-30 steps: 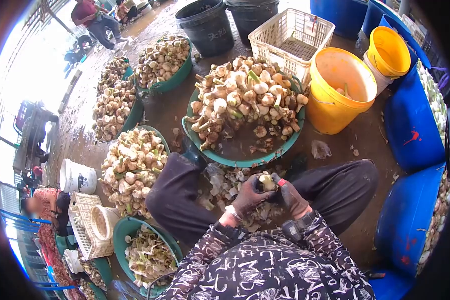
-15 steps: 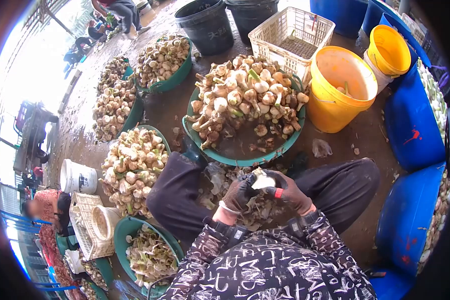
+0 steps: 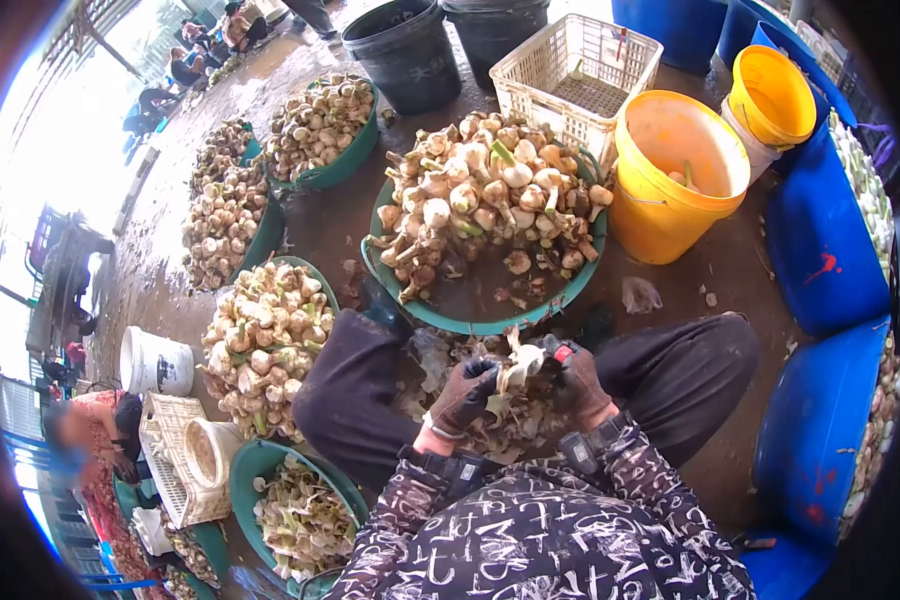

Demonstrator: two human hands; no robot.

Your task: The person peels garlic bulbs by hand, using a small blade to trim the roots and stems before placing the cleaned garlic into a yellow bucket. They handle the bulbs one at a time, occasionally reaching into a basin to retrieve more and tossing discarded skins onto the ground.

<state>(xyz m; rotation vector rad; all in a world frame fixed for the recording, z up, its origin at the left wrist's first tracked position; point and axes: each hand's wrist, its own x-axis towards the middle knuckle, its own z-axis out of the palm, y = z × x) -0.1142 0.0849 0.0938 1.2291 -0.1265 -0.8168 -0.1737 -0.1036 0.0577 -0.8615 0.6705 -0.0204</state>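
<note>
Over my lap, both gloved hands are closed on a garlic bulb (image 3: 521, 366), whose pale skin hangs loose in strips between them. My left hand (image 3: 465, 396) pinches at its left side with dark fingertips. My right hand (image 3: 576, 380), with a red band round one finger, grips the right side and partly hides the bulb. Below the hands, between my legs, lies a heap of peeled-off skins (image 3: 520, 425). Just ahead stands a wide green tub (image 3: 490, 326) piled with unpeeled garlic bulbs (image 3: 485, 185).
To the right are a yellow bucket (image 3: 660, 225) and blue containers (image 3: 820, 420). Behind the tub stand a cream crate (image 3: 560, 110) and black buckets (image 3: 410, 65). More garlic (image 3: 270, 340) and a green basin (image 3: 255, 510) of trimmings lie left. Other people sit farther off.
My hands have moved apart, and loose skin now stretches from the garlic between them. My right hand has risen slightly. The person walking in the background has moved right.
</note>
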